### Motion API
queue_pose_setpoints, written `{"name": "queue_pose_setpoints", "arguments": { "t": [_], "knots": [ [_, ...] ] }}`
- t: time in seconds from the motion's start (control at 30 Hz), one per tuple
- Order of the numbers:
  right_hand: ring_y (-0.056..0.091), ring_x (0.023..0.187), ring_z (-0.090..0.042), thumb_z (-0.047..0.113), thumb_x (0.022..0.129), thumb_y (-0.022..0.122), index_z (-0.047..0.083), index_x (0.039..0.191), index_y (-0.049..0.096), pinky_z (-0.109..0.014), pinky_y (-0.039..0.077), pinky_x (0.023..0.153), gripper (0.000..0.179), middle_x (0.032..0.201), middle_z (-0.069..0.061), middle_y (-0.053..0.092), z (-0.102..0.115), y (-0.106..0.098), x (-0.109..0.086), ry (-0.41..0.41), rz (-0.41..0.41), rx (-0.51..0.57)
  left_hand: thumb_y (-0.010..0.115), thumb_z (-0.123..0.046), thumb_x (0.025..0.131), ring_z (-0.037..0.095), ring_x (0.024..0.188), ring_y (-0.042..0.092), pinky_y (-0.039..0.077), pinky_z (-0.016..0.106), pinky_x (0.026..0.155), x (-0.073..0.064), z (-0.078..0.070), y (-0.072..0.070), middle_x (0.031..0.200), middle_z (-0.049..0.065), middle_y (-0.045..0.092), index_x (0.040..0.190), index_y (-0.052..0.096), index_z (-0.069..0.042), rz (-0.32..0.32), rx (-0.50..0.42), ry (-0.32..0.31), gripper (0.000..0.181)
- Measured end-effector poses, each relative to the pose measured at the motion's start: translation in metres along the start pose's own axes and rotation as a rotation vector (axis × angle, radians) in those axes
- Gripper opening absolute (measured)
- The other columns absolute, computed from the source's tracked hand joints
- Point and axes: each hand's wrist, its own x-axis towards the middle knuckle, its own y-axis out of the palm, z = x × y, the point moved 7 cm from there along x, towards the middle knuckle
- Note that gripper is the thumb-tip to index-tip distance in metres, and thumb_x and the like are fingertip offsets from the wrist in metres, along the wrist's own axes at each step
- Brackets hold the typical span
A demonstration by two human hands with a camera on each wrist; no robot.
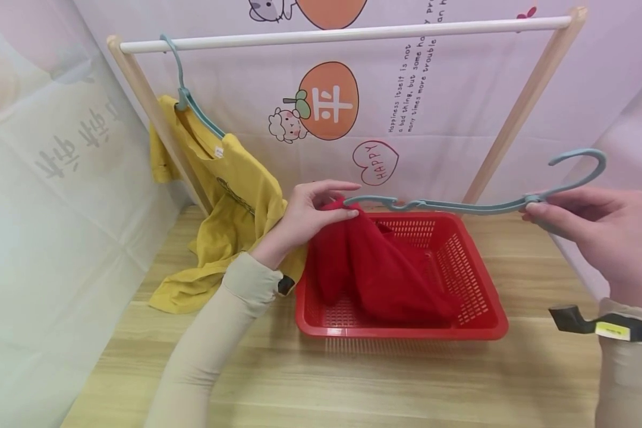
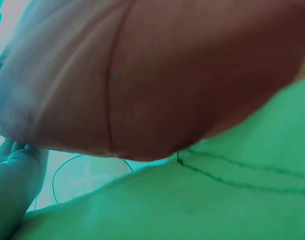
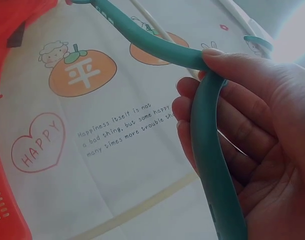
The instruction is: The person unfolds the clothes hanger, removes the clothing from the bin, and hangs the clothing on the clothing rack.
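My left hand [image 1: 310, 211] pinches the upper edge of a red garment [image 1: 390, 279], whose lower part hangs into a red plastic basket [image 1: 406, 333]. In the left wrist view that garment [image 2: 142, 85] fills the upper part, with odd colours. My right hand [image 1: 604, 232] pinches a blue-green clothes hanger [image 1: 465, 208] at the base of its hook. The hanger's left end lies at the garment's edge by my left fingertips; how far it reaches inside is hidden. In the right wrist view the hanger [image 3: 142, 42] runs between thumb and fingers.
A wooden rack with a white rail [image 1: 342, 37] stands at the back. At its left hangs a yellow T-shirt [image 1: 241, 172] on another blue-green hanger [image 1: 203, 116], its hem lying on the wooden tabletop [image 1: 353, 386] beside my left forearm. Printed cloth [image 1: 449, 101] covers the wall behind.
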Motion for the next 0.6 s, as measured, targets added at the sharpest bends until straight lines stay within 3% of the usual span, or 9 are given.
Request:
{"name": "queue_pose_setpoints", "arguments": {
  "t": [0.17, 0.4, 0.6],
  "knots": [
    [0.074, 0.081, -0.014, -0.018, 0.084, 0.073, -0.017, 0.098, 0.07, -0.016, 0.056, 0.076, 0.015, 0.085, -0.012, 0.076, -0.003, -0.001, -0.001, 0.002, 0.006, -0.017, 0.086, 0.005, 0.078, 0.022, 0.085, 0.068, 0.053, 0.029, 0.076, -0.006, -0.001, -0.008, 0.091, 0.007, 0.07, 0.125, 0.07, -0.004, 0.008, 0.014, -0.002, 0.05],
    [0.074, 0.082, -0.015, -0.017, 0.086, 0.072, -0.019, 0.1, 0.069, -0.017, 0.056, 0.076, 0.015, 0.088, -0.014, 0.076, -0.005, 0.003, -0.001, -0.007, 0.065, -0.057, 0.085, 0.007, 0.078, 0.023, 0.088, 0.071, 0.057, 0.03, 0.079, -0.013, 0.0, -0.014, 0.096, 0.008, 0.074, 0.107, 0.072, 0.003, 0.023, -0.015, -0.033, 0.032],
    [0.074, 0.081, -0.016, -0.015, 0.087, 0.071, -0.019, 0.099, 0.068, -0.019, 0.057, 0.076, 0.013, 0.087, -0.015, 0.076, -0.003, 0.009, -0.002, -0.004, 0.085, -0.105, 0.087, 0.006, 0.076, 0.024, 0.079, 0.071, 0.058, 0.029, 0.07, -0.016, -0.002, -0.016, 0.088, 0.008, 0.074, 0.095, 0.075, 0.004, 0.005, -0.016, -0.025, 0.022]
  ]
}}
